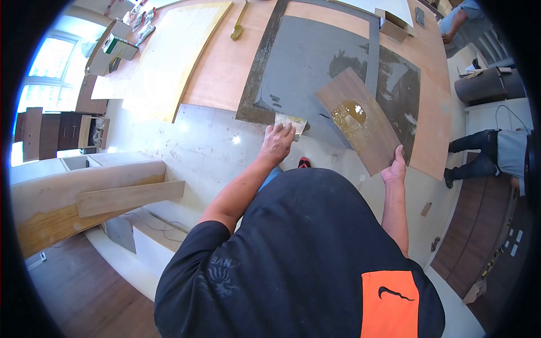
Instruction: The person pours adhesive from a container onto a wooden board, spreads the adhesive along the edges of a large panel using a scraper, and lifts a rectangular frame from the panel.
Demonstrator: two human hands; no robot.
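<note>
My left hand (277, 142), arm extended forward, has its fingers clamped on a thin, flat scraper (299, 121) at the near edge of a grey sheet (307, 62). My right hand (395, 167), thumb uppermost, grips the near end of a rectangular wood-grain board (375, 135) bearing glossy amber paste (345, 116).

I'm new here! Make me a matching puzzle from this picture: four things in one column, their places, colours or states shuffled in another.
Things:
1. Left hand
2. Right hand
3. Brown board
4. Patch on the dark shirt

Descriptions:
A. Orange with a black mark
B. Holding a flat, scraper-like tool
C. Carrying shiny amber liquid
D. Holding the board's near end

Pairs: 1-B, 2-D, 3-C, 4-A
</note>
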